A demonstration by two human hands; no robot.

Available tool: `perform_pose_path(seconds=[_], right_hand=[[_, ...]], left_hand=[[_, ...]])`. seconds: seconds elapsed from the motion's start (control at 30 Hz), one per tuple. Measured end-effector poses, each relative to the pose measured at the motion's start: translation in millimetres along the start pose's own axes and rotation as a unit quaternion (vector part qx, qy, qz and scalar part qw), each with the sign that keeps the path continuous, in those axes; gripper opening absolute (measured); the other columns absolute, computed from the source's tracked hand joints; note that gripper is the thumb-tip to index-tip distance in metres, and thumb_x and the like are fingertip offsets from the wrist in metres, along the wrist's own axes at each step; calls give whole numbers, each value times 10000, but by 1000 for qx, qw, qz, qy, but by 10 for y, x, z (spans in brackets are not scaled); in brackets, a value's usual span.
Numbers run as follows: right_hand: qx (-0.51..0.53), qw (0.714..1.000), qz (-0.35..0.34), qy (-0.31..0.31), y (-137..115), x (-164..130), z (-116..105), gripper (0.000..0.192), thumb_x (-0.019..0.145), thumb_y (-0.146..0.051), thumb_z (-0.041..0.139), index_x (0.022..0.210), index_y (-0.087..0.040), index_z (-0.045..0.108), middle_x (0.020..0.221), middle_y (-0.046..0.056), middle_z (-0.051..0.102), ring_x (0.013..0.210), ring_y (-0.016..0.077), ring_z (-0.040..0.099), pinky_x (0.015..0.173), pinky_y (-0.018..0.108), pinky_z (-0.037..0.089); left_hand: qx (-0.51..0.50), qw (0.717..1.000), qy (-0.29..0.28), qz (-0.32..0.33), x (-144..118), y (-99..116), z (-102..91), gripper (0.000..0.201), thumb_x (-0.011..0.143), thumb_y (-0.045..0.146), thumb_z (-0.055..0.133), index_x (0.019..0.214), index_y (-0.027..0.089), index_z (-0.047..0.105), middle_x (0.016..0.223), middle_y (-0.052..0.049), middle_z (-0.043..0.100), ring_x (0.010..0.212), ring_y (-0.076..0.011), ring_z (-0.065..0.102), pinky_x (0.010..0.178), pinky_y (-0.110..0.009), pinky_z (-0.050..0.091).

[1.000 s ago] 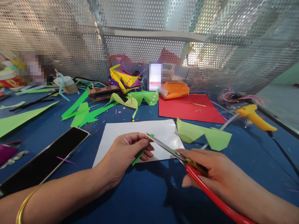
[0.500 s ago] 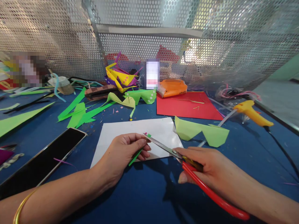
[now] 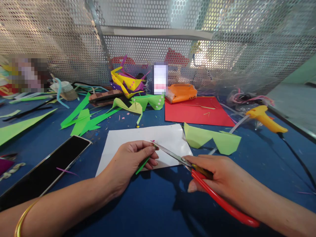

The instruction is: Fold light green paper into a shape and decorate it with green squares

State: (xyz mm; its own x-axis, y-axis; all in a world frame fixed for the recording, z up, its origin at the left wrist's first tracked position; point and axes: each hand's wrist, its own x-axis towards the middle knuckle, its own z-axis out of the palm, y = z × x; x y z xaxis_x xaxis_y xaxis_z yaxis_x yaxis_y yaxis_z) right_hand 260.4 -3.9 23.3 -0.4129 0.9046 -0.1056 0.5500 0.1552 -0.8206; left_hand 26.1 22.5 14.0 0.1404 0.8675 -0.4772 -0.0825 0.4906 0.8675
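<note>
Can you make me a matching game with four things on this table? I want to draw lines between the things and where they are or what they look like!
Things:
1. scissors
2. narrow green strip
3. glue gun
4. dark-screened phone

Clues:
A. has a thin purple strip lying across its edge
B. in the right hand
C. yellow, and lying over at the right
D. in the left hand

Right pairs: 1-B, 2-D, 3-C, 4-A
</note>
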Motion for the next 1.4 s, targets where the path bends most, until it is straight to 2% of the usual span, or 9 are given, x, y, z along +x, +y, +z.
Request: perform_pose_path(seconds=[0.1,0.33,0.6,0.83,1.03,1.2,1.4], right_hand=[[-32,999,21,-33,2,-6,-11,160,793,-394,718,797,-238,682,699,-3,635,606,157,589,564,265,458],[-91,995,40,9,37,-30,-80,305,763,-479,731,966,-262,663,788,7,662,637,169,593,538,265,435],[-135,990,35,-8,-5,-34,-68,399,733,-492,752,1066,-301,643,946,16,686,770,217,643,627,307,482],[-137,990,22,-17,-42,-32,-53,270,743,-430,756,947,-276,671,845,11,673,726,204,630,619,305,485],[-136,991,7,-6,-33,-21,-49,342,770,-354,726,1100,-276,681,828,15,691,703,189,642,614,286,505],[-143,990,6,-15,-48,-21,-53,210,798,-314,678,1001,-258,687,795,-4,704,693,171,652,629,271,510],[-146,989,-6,-20,-44,-28,-65,175,833,-365,631,936,-232,680,752,4,690,651,158,650,593,257,503]], left_hand=[[2,1000,1,3,-7,15,2,115,784,238,707,741,134,683,648,-2,666,537,-73,588,524,-173,463],[-22,999,3,34,-24,46,-11,117,748,221,745,818,137,702,689,-7,698,584,-82,616,592,-178,496],[-22,999,0,24,-35,57,-29,94,769,227,737,819,153,709,730,-2,718,581,-75,619,573,-166,489],[-22,1000,4,15,-58,87,-3,52,777,177,715,779,130,695,672,-8,715,530,-66,601,522,-148,462],[-20,1000,3,14,-51,88,4,59,767,175,721,765,124,692,673,-12,720,536,-70,617,531,-145,475],[-20,1000,10,11,-57,109,13,52,779,154,699,745,117,686,645,-14,717,501,-61,597,499,-134,453],[-11,1000,5,20,-57,113,10,50,767,161,712,740,125,689,632,-8,712,500,-65,592,506,-141,452]])
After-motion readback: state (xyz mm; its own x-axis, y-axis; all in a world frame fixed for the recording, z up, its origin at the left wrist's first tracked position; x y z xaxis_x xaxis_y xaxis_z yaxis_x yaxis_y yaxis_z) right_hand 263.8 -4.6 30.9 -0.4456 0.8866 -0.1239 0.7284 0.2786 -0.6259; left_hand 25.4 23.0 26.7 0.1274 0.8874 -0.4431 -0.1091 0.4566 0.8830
